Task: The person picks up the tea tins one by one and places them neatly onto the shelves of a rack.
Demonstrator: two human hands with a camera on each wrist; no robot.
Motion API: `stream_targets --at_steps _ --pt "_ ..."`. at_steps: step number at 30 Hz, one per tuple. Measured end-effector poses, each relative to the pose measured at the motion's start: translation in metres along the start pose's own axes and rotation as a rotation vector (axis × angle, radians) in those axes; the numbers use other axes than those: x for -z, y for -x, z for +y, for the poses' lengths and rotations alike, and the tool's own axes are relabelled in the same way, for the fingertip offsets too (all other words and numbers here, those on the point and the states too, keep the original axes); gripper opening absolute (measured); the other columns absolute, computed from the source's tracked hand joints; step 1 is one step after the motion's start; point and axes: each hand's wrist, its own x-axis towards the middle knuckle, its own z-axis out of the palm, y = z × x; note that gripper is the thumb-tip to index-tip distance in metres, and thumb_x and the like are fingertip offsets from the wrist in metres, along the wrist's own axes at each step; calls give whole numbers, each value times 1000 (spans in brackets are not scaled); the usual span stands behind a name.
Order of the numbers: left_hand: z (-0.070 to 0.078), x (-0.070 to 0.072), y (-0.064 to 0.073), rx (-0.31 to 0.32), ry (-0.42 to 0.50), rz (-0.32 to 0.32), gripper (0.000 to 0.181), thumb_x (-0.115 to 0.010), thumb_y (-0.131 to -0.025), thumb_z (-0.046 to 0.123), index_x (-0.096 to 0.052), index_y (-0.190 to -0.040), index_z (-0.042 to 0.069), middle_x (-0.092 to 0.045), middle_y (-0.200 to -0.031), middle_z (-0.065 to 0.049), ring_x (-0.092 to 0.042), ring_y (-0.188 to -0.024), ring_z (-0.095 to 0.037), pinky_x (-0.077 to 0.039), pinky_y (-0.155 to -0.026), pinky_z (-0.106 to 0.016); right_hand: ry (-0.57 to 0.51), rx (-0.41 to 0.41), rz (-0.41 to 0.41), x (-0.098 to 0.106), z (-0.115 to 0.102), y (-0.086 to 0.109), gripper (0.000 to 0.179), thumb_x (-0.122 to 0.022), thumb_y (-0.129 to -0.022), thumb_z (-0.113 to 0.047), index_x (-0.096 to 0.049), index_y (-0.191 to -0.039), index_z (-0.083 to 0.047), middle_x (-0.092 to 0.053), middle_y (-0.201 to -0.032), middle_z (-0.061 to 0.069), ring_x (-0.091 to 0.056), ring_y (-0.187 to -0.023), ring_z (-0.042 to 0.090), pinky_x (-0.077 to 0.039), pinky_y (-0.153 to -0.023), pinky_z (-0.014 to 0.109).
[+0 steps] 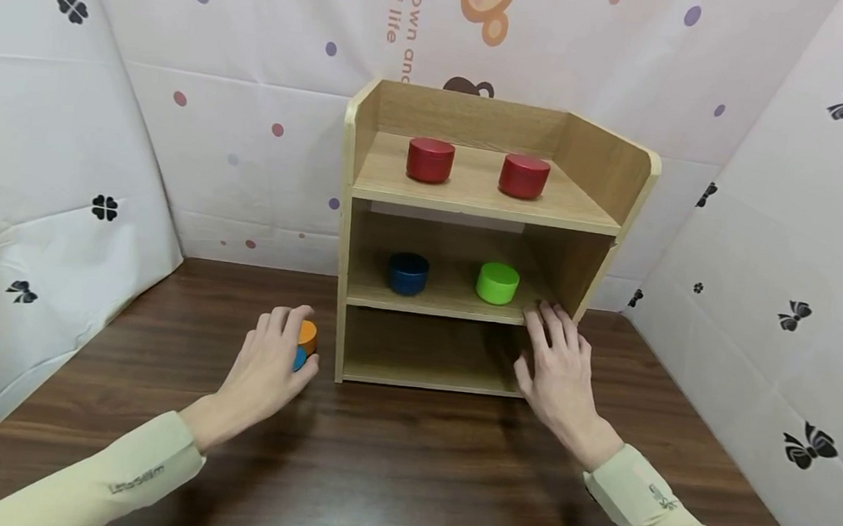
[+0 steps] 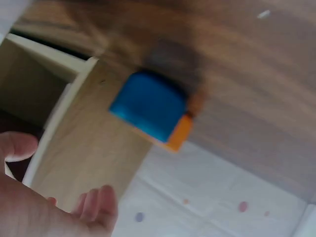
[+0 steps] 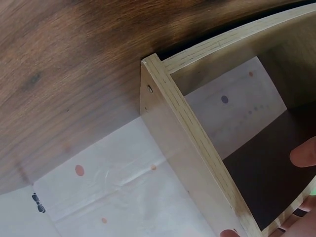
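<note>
My left hand [image 1: 268,358] reaches beside the left wall of a wooden shelf unit [image 1: 444,212], with thumb and fingers spread apart. Just past its fingers, partly hidden in the head view, are a blue round tin [image 1: 299,358] and an orange round tin [image 1: 308,336]. In the left wrist view the blue tin [image 2: 149,104] overlaps the orange one [image 2: 181,132], and the fingers [image 2: 93,205] are clear of both. My right hand [image 1: 558,371] rests at the front edge of the middle board, by the right wall. Its thumb [image 3: 305,154] stands before the lower compartment.
Two red tins [image 1: 430,161] [image 1: 523,177] sit on the top board. On the middle board are a dark blue tin [image 1: 408,273] and a green tin [image 1: 497,284]. The unit stands on a dark wooden table [image 1: 403,479], with printed cloth [image 1: 260,48] behind and at the sides.
</note>
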Motion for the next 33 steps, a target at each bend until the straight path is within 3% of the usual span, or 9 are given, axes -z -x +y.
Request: stream_targets --at_steps 5,9,13,19,27,33 --pt "-13 -5 6 72 -56 -149 65 -73 -81 27 -41 -133 4 -52 -108 -20 -49 -90 -34 -44 -63 -40 -1 0 -6 0 0 1 61 -61 -76 -13 -50 -136 -5 -49 -138 21 -42 -130 40 -41 -84 61" --pt "-21 -7 9 129 -28 -276 71 -76 -81 28 -38 -136 4 -49 -111 -26 -50 -90 -36 -45 -58 -38 -3 -2 -4 -1 0 1 61 -60 -76 -12 -50 -136 -5 -49 -138 21 -42 -130 40 -41 -84 61" --pt "-28 -10 11 180 22 -352 75 -75 -83 27 -33 -141 6 -46 -115 -28 -51 -95 -39 -48 -57 -39 -7 -3 -5 -1 0 1 61 -60 -76 -12 -50 -136 -5 -49 -138 21 -42 -130 40 -40 -85 62" --pt "-34 -15 11 173 47 -375 66 -74 -84 26 -35 -134 6 -49 -109 -26 -54 -90 -36 -50 -57 -41 -6 -9 -10 -1 0 1 61 -60 -76 -12 -49 -136 -6 -49 -139 21 -42 -130 39 -40 -85 62" --pt "-39 -20 12 128 61 -332 55 -74 -85 23 -40 -123 2 -53 -96 -21 -56 -76 -29 -48 -56 -39 5 -3 -3 -2 -1 2 60 -59 -76 -12 -50 -135 -5 -50 -137 21 -43 -130 40 -42 -84 62" --pt "-40 -22 11 136 75 -319 56 -74 -84 21 -40 -124 1 -54 -98 -21 -57 -77 -28 -50 -59 -41 9 -1 4 -1 -1 1 60 -59 -76 -12 -50 -135 -5 -50 -137 21 -43 -129 40 -41 -84 61"
